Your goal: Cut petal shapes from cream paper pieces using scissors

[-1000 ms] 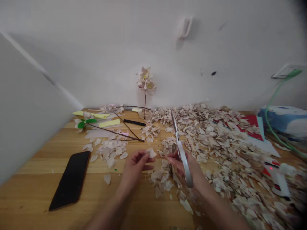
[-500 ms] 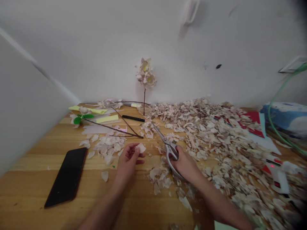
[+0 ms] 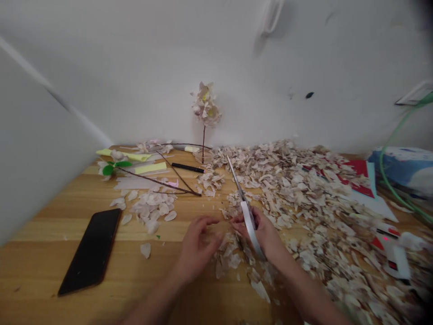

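My right hand [image 3: 262, 230] grips a pair of scissors [image 3: 250, 223] with silver-grey handles, its blades pointing away toward the petal heap and seen nearly edge-on. The right fingertips reach left to the near edge of the small dry petal scraps [image 3: 228, 255]. My left hand [image 3: 199, 246] is slightly blurred, held low over the table with thumb and fingers apart; no petal shows in it. To its left lies a pile of pale petals [image 3: 152, 207], with a single petal [image 3: 145, 250] nearer me.
A black phone [image 3: 91, 250] lies at left. Bare twigs [image 3: 179, 185], a black marker [image 3: 187, 167] and yellow paper strips [image 3: 150, 168] lie behind. A flower stem [image 3: 206, 106] stands upright by the wall. Dry petals [image 3: 297, 180] cover the right side, near a white device [image 3: 394, 255].
My left hand has moved right and nearer my right hand, and the petal it held is out of sight. The scissors have turned edge-on, their tips swinging right.
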A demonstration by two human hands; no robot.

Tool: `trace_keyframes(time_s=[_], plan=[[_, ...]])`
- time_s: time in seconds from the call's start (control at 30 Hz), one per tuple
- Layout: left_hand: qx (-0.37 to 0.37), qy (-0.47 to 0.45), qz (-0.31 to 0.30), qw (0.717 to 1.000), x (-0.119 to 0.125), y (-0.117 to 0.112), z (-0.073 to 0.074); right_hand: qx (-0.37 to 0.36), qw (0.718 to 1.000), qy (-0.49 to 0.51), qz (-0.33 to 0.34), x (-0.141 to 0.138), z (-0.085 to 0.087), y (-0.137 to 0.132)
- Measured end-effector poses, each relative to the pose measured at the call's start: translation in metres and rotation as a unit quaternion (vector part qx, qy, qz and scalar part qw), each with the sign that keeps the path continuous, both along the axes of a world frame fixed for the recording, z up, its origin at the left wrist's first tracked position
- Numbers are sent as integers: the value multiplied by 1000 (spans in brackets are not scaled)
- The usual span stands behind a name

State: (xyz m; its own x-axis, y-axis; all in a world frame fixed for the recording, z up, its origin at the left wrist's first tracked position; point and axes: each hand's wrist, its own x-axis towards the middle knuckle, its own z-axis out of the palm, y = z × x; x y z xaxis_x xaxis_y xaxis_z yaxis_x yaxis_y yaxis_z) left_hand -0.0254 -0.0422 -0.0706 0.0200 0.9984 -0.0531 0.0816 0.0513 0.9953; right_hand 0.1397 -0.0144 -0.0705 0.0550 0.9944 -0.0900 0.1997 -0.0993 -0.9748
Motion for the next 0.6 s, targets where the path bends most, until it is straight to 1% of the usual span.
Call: trace_keyframes(time_s=[0.07, 0.13, 0.23, 0.3, 0.37, 0.5, 0.6], plan=[[-7, -7, -9, 1000, 6, -3, 4, -1, 999, 41, 1, -8, 3, -8], [-55, -76, -35, 995, 12, -5, 4, -5, 997, 78, 8, -15, 3, -16], [-125, -191, -88, 970, 16, -4, 2, -11, 994, 107, 12, -21, 1, -21], [-157, -236, -119, 952, 13, -2, 0, -13, 994, 113, 6, -20, 0, -21], [-171, -263, -139, 939, 9, -2, -1, -18, 993, 113, 3, -18, 0, -19], [-188, -281, -137, 931, 5, -1, -3, -31, 993, 113, 11, -14, 3, -19], [-182, -274, -115, 937, 6, -2, -5, -34, 993, 116, 18, -14, 5, -22]])
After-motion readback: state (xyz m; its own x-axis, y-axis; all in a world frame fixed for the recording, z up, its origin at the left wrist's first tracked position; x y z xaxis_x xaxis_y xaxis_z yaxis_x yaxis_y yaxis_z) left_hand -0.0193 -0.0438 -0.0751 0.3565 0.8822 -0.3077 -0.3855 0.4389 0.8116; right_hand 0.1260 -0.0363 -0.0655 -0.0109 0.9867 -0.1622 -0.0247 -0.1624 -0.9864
